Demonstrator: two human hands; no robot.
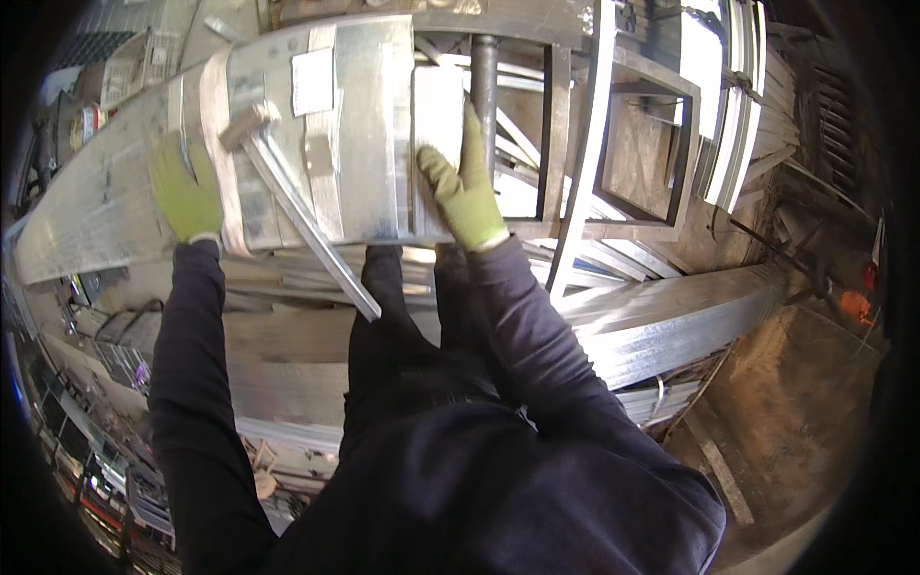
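Note:
A long pale grey metal stack (pixel 369 125) lies across in front of me, bound with light bands. My left hand (pixel 187 192), in a green glove, rests flat near the band on its left part, fingers spread. A hammer (pixel 302 201) lies slanted over the stack. Its blocky head is by the band, and its metal handle sticks out past the near edge. My right hand (pixel 467 196), gloved alike, is at the stack's right end beside a bright end piece (pixel 438 110). Its thumb lies apart from the stretched fingers; the fingers' far side is hidden.
A white label (pixel 312 81) is on the stack. To the right stands a dark metal frame (pixel 637 144) with a bright upright bar (pixel 582 144) before it. Long metal profiles (pixel 685 321) lie close to my legs. A crate (pixel 142 67) sits far left.

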